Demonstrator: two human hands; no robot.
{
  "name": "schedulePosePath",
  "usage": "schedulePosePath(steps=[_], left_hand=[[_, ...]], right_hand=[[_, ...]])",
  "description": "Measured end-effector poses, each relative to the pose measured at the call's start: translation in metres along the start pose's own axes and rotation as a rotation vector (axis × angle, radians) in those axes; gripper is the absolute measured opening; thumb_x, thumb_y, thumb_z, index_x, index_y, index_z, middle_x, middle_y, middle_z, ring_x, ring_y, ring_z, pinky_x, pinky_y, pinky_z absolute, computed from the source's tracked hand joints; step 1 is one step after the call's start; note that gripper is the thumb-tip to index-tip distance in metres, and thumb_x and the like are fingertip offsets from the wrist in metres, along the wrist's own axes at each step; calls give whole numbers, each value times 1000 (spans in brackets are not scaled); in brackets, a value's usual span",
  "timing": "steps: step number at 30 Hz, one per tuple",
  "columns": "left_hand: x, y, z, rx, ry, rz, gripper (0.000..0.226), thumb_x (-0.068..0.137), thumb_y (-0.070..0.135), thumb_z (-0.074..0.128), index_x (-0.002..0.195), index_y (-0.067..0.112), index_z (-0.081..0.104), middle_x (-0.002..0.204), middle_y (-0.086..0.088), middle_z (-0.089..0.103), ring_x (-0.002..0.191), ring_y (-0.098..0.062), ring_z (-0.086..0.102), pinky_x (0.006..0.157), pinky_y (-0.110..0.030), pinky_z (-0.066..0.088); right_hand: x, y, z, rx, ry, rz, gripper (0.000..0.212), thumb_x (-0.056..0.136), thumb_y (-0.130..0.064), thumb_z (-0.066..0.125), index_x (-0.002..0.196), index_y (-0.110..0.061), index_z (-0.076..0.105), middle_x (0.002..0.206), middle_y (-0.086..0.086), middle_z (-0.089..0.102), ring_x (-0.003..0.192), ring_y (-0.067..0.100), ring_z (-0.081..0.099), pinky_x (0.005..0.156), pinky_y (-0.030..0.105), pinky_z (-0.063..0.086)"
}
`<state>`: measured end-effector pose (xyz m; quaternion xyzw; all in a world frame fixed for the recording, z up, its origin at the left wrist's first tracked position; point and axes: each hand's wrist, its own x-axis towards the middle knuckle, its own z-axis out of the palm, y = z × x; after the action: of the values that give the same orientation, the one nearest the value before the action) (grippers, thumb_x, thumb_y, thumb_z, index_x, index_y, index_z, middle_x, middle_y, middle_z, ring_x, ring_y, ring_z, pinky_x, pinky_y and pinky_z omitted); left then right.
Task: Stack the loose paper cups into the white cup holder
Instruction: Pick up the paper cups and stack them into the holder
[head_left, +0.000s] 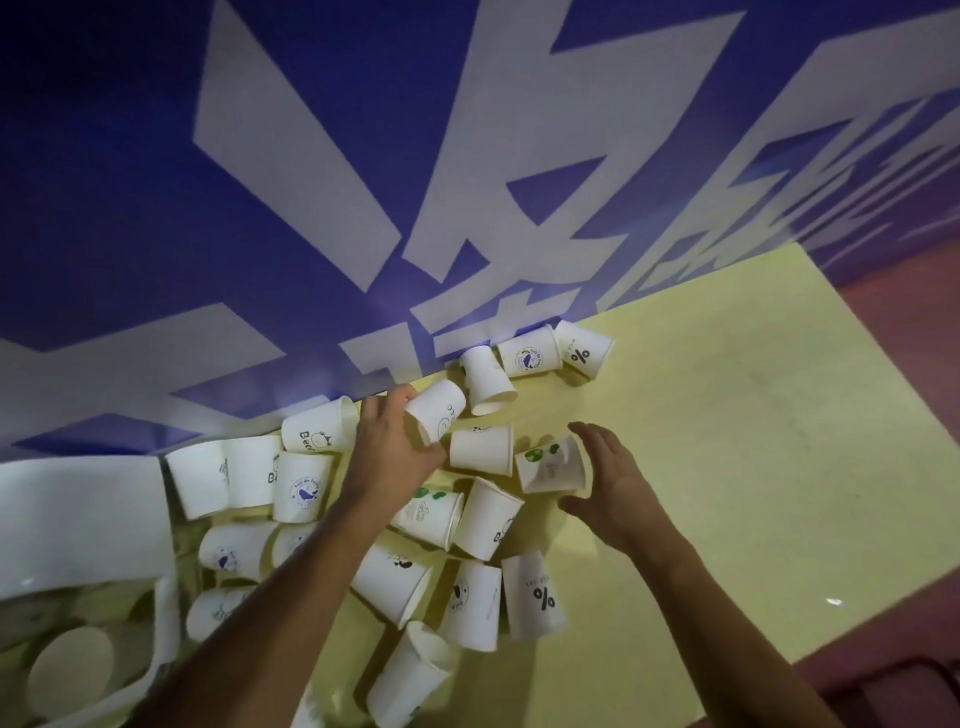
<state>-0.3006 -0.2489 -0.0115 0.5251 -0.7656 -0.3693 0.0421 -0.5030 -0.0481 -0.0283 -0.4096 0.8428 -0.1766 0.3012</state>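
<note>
1. Closest to us, low on the left, the white cup holder (78, 514) stands at the bench's left edge, well apart from both hands. A round shape inside it may be a cup, but blur keeps us from saying so. Every cup we pick has to travel back across the heap to reach it, and we judge that carry to be where most slips could come.
2. Our left forearm (270, 613) lies over the loose cups (483, 525), which rest on their sides across the middle of the bench (701, 441). Swinging it toward the holder could sweep several along, and those by the near edge might roll off.
3. Our left hand (392, 452) has fingers and thumb curled round the held cup (439, 413), close to the far edge by the wall (156, 208). Thin paper gripped this way could dent, we think, and a dented cup may not nest cleanly.
4. Our right hand (615, 483) is spread wide and holds nothing, cupped beside the green-printed cup (550, 470). We cannot tell whether it touches. A nudge instead of a grip would likely send that cup rolling into its neighbours.
</note>
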Motion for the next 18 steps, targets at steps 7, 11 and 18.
schedulePosePath(steps=[7,11,18], left_hand=[[-26,-13,-34,-75,-9,9,77,75,27,87,137,29,42,135,4,47,125,-15,40,93,-32,41],[-43,-29,-50,-130,30,24,77,74,49,86,137,34,45,143,8,47,128,-10,41,96,-32,43],[-99,-52,-99,-285,156,100,69,78,59,74,137,35,48,138,14,50,120,-12,51,95,-41,55]], right_hand=[[21,9,8,-145,6,-65,72,73,-10,83,139,-7,53,137,12,59,117,38,58,94,48,53],[12,7,4,-95,147,-101,73,63,-6,89,127,4,56,118,20,62,101,42,64,81,51,57],[-29,-85,-34,104,289,-244,83,74,-25,89,144,-16,46,131,-7,50,100,8,60,78,18,52]])
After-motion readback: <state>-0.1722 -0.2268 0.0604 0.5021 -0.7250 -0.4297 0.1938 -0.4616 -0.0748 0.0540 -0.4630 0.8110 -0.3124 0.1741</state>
